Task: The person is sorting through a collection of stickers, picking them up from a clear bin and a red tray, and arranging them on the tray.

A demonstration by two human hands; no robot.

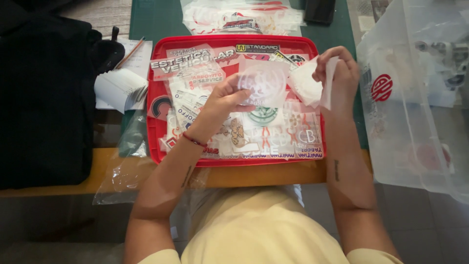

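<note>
Tray (152, 122) sits dead ahead of me, stickers (195, 73) in it, notepad (119, 88) at ten o'clock, plastic tub (415, 146) at three.

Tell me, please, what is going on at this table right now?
A person sits over a red tray filled with printed stickers. The left hand holds a translucent sheet with a round white design, while the right hand grips a white backing paper beside it, both above the tray. A clear plastic bin stands at the right.
</note>
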